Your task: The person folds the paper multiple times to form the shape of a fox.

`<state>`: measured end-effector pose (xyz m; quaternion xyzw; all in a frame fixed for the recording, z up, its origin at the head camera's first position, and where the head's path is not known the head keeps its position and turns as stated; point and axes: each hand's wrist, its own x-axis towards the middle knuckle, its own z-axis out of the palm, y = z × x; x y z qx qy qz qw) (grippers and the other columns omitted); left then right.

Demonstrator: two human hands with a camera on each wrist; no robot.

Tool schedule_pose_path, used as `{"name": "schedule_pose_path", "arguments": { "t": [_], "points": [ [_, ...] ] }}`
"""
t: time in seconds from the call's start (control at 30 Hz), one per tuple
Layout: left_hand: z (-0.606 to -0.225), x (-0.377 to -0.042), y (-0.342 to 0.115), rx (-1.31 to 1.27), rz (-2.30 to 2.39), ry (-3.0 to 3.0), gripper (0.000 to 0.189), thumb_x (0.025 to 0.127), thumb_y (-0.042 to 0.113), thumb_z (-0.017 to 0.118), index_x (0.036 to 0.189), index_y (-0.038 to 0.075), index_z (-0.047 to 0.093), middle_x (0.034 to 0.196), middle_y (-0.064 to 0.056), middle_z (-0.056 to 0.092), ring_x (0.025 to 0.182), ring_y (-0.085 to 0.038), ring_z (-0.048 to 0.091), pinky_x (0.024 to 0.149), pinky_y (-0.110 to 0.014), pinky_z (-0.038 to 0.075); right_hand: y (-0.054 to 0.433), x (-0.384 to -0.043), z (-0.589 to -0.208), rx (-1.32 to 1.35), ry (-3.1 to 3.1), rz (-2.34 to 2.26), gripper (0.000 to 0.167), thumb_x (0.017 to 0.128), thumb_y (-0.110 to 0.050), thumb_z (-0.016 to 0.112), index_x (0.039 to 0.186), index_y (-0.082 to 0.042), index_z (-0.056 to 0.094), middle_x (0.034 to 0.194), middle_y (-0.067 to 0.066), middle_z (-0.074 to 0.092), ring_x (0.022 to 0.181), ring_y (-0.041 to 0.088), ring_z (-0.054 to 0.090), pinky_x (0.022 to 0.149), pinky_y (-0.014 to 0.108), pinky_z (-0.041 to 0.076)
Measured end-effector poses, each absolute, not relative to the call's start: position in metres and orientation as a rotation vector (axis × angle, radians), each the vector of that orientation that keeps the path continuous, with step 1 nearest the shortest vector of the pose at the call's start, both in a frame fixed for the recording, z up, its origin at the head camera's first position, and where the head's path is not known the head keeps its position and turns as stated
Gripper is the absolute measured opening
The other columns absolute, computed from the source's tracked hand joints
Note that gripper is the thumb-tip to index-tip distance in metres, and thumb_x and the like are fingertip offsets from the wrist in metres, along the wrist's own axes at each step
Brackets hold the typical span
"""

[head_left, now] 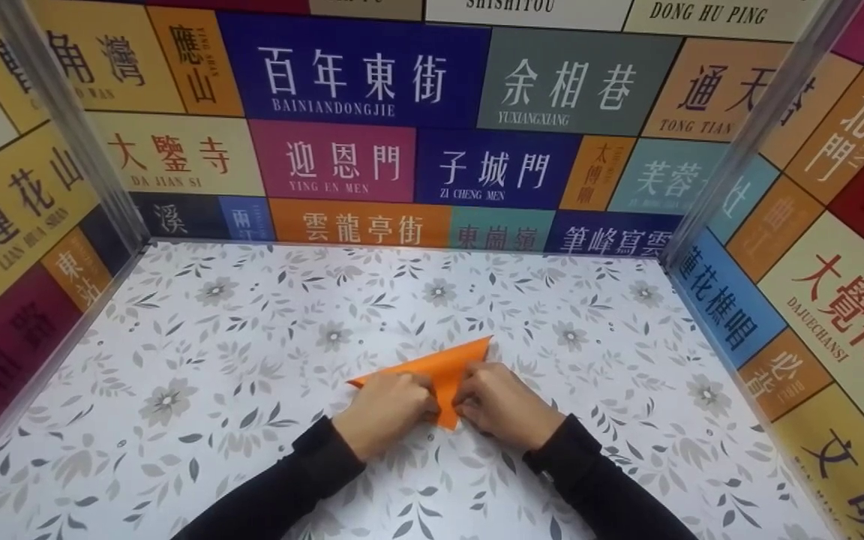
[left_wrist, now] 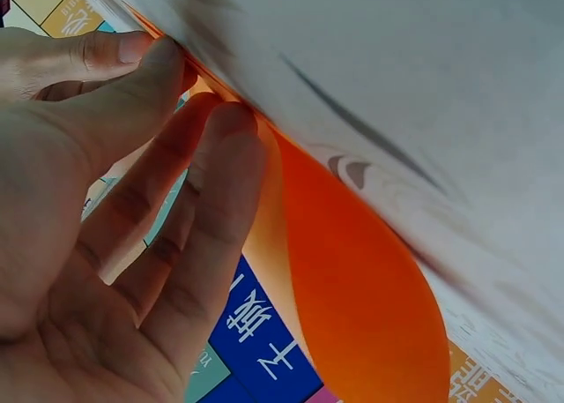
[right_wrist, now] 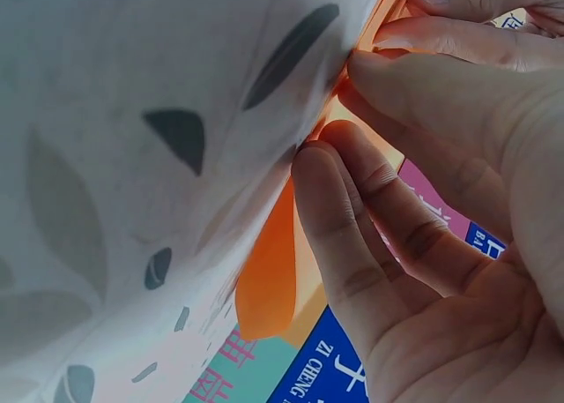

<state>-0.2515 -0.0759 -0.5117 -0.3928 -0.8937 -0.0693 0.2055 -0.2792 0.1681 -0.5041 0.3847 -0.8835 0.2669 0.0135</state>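
An orange sheet of paper (head_left: 443,365), folded to a triangular outline, lies on the floral tabletop with one corner pointing toward the person. On its left side the left hand (head_left: 391,409) pinches the paper near that front corner, thumb and fingers curled at the edge. Facing it, the right hand (head_left: 503,401) pinches the other side, its fingertips a short gap from the left ones. In the left wrist view a flap of the orange paper (left_wrist: 361,288) bows up in a curve beyond the fingers. The right wrist view shows a smaller curved paper flap (right_wrist: 269,284).
A white tabletop (head_left: 252,465) with grey flowers and leaves spreads around the hands. Panels of coloured Chinese place-name signs (head_left: 357,71) stand behind and on both sides. Clear corner strips (head_left: 747,142) join the panels. Both forearms wear black sleeves (head_left: 274,480).
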Motion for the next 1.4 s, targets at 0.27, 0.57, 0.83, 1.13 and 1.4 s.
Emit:
{"name": "schedule_pose_path", "arguments": {
  "t": [0.27, 0.57, 0.83, 1.13, 1.4],
  "points": [
    [-0.5108, -0.2499, -0.0761, -1.103, -0.140, -2.487, 0.020, 0.093, 0.011, 0.088, 0.094, 0.030, 0.093, 0.090, 0.006, 0.081, 0.075, -0.013, 0.073, 0.067, -0.028, 0.059, 0.1672, -0.2781, -0.5028, 1.213, -2.741, 0.818, 0.019, 0.089, 0.007, 0.084, 0.096, -0.009, 0.092, 0.092, 0.006, 0.073, 0.081, 0.009, 0.061, 0.073, 0.023, 0.056],
    [-0.5115, -0.2517, -0.0765, -1.126, -0.130, -2.501, 0.031, 0.090, 0.003, 0.085, 0.096, 0.033, 0.093, 0.094, 0.009, 0.085, 0.077, -0.011, 0.074, 0.068, -0.027, 0.059, 0.1667, -0.2786, -0.5012, 1.214, -2.721, 0.830, 0.019, 0.088, 0.007, 0.085, 0.095, -0.009, 0.092, 0.093, 0.007, 0.076, 0.082, 0.013, 0.066, 0.075, 0.025, 0.059],
    [-0.5127, -0.2510, -0.0763, -1.142, -0.127, -2.495, 0.032, 0.090, 0.001, 0.086, 0.096, 0.032, 0.092, 0.096, 0.008, 0.085, 0.077, -0.010, 0.073, 0.069, -0.025, 0.059, 0.1662, -0.2773, -0.5019, 1.205, -2.734, 0.838, 0.020, 0.088, 0.008, 0.084, 0.096, -0.009, 0.092, 0.092, 0.006, 0.074, 0.082, 0.012, 0.064, 0.075, 0.025, 0.058],
    [-0.5118, -0.2498, -0.0761, -1.142, -0.107, -2.496, 0.029, 0.091, 0.002, 0.087, 0.095, 0.030, 0.091, 0.094, 0.008, 0.084, 0.076, -0.011, 0.072, 0.067, -0.025, 0.058, 0.1659, -0.2771, -0.5028, 1.197, -2.760, 0.814, 0.021, 0.089, 0.005, 0.085, 0.095, -0.013, 0.092, 0.093, 0.002, 0.073, 0.082, 0.009, 0.061, 0.076, 0.025, 0.056],
    [-0.5122, -0.2490, -0.0767, -1.146, -0.094, -2.436, 0.029, 0.089, 0.005, 0.087, 0.092, 0.034, 0.092, 0.085, 0.009, 0.078, 0.072, -0.013, 0.069, 0.061, -0.027, 0.054, 0.1668, -0.2769, -0.5040, 1.235, -2.721, 0.817, 0.022, 0.087, 0.009, 0.084, 0.094, -0.010, 0.092, 0.091, 0.005, 0.073, 0.082, 0.011, 0.062, 0.074, 0.023, 0.054]
  ]
}}
